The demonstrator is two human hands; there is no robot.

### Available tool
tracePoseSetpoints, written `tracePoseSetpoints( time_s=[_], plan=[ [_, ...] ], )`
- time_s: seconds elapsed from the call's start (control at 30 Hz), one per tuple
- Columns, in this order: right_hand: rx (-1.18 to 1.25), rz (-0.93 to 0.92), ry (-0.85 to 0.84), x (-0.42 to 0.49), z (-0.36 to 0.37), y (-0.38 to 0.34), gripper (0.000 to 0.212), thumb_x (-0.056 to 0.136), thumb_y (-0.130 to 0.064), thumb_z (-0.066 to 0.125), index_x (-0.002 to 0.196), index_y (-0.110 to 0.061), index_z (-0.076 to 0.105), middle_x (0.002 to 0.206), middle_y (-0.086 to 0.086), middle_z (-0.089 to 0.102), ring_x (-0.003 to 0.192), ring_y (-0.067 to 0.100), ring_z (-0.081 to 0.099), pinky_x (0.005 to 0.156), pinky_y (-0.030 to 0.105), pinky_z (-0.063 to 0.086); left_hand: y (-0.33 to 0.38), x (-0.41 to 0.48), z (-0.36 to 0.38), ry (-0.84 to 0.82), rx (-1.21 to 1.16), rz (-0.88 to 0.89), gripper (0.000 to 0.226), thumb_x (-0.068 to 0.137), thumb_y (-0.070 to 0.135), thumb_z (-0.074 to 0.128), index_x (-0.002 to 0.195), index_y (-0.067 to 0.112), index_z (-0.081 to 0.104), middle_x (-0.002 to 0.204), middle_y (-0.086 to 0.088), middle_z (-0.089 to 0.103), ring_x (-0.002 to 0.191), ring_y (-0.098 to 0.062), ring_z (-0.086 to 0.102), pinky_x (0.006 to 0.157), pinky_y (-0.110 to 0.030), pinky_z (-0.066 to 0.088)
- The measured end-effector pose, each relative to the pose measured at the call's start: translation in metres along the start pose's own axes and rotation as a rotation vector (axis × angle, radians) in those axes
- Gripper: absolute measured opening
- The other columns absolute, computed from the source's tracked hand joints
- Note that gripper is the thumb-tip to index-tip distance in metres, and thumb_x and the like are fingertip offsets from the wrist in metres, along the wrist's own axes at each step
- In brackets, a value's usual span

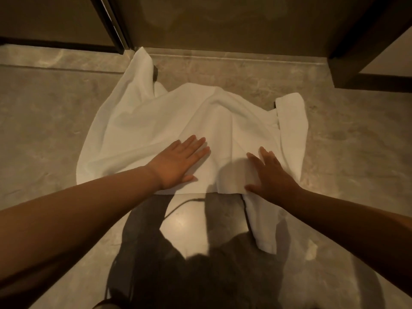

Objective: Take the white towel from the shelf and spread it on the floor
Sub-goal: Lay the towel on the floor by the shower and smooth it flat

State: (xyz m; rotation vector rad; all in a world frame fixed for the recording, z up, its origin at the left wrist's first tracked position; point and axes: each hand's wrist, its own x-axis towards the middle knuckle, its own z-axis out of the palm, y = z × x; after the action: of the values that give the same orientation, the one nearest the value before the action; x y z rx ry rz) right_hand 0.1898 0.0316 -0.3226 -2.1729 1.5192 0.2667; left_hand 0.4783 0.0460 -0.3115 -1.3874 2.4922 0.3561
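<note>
A: Where's the white towel (156, 121) now?
B: On the floor (44, 121), under both hands, near edge by the wrists. Left hand (178, 161) lies flat, fingers together, palm down on the cloth. Prob. pinning it while smoothing.
A: And the other?
B: Right hand (270, 175) spread open, also palm down, pressing near the folded-over flap that trails back beside it.
A: Flat yet?
B: No. A ridge bunches just beyond the fingertips; far corners curl.
A: Count?
B: 1 towel, 2 hands, nothing pinched.
</note>
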Motion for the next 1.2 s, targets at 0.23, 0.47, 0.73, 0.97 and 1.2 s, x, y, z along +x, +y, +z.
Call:
tracePoseSetpoints(
  time_s=[0.23, 0.47, 0.73, 0.97, 1.2],
  plan=[
    [-0.063, 0.045, -0.066, 0.016, 0.005, 0.012, 0.103, 0.071, -0.063, 0.063, 0.146, -0.032, 0.0, 0.157, 0.008, -0.008, 0.143, 0.033, -0.005, 0.111, 0.058, 0.016, 0.004, 0.018, 0.02, -0.171, 0.105, -0.077, 0.09, 0.089, 0.061, 0.038, 0.143, 0.023, -0.022, 0.154, -0.008, -0.024, 0.141, -0.031, -0.019, 0.114, -0.049, 0.0],
    [-0.103, 0.001, -0.059, 0.023, 0.005, 0.027, 0.105, 0.067, -0.07, 0.06, 0.145, -0.035, -0.001, 0.157, 0.007, -0.008, 0.143, 0.031, -0.004, 0.11, 0.058, 0.012, -0.006, 0.008, 0.03, -0.215, 0.152, -0.052, 0.091, 0.087, 0.061, 0.039, 0.144, 0.024, -0.021, 0.152, -0.009, -0.025, 0.14, -0.032, -0.02, 0.113, -0.05, -0.001],
    [0.001, 0.001, -0.128, 0.028, -0.01, 0.049, 0.089, 0.07, -0.081, 0.017, 0.145, -0.034, 0.012, 0.158, 0.006, -0.005, 0.143, 0.029, -0.007, 0.11, 0.061, 0.015, -0.014, -0.016, 0.041, -0.237, 0.234, 0.013, 0.094, 0.086, 0.064, 0.037, 0.135, 0.026, -0.034, 0.147, -0.008, -0.034, 0.135, -0.032, -0.029, 0.113, -0.051, -0.003],
    [0.01, 0.004, -0.163, 0.024, -0.015, 0.054, 0.063, 0.09, -0.061, 0.024, 0.146, -0.033, 0.015, 0.158, 0.003, -0.007, 0.143, 0.025, -0.009, 0.111, 0.059, 0.015, -0.021, -0.036, 0.048, -0.271, 0.315, 0.098, 0.102, 0.086, 0.062, 0.04, 0.125, 0.026, -0.048, 0.145, -0.01, -0.039, 0.131, -0.035, -0.035, 0.108, -0.05, -0.013],
    [-0.046, -0.032, -0.197, 0.015, -0.018, 0.053, 0.062, 0.092, -0.057, 0.031, 0.146, -0.032, 0.014, 0.158, 0.003, -0.007, 0.143, 0.024, -0.009, 0.111, 0.058, 0.019, -0.017, -0.05, 0.052, -0.313, 0.315, 0.148, 0.104, 0.086, 0.062, 0.042, 0.125, 0.028, -0.048, 0.143, -0.01, -0.041, 0.127, -0.037, -0.04, 0.107, -0.05, -0.016]
  ],
)
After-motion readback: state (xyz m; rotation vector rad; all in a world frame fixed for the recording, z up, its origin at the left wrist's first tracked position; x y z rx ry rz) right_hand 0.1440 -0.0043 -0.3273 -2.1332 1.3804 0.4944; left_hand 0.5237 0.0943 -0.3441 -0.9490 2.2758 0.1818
